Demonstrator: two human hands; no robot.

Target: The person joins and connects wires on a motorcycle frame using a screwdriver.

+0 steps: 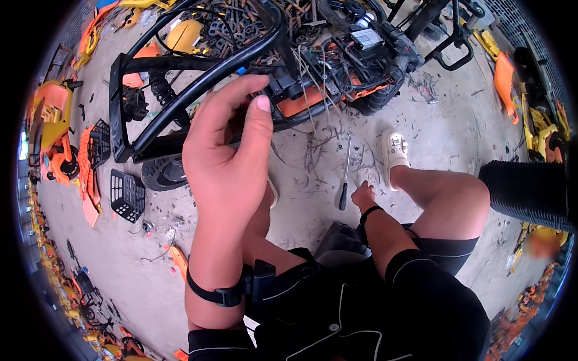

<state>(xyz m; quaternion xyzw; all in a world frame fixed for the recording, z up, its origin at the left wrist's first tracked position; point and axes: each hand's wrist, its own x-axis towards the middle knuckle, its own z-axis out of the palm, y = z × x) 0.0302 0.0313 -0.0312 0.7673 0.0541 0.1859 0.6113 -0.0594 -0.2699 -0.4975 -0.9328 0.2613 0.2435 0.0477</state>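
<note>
My left hand is raised large in the middle, fingers loosely bent, a gap between thumb and forefinger, nothing visible between them. Behind its fingertips are a black part and the black tubular frame of a partly stripped vehicle, with an electronics deck of wires and a silver box. My right hand is low over the floor, fingers slightly bent and apparently empty. Left of it a long screwdriver with a black handle lies on the floor among scattered wire scraps.
My bent legs and white shoe are below the vehicle. A black crate, orange and yellow plastic panels and vehicle parts lie at left. A black ribbed object and more panels are at right. A pile of metal parts lies behind the frame.
</note>
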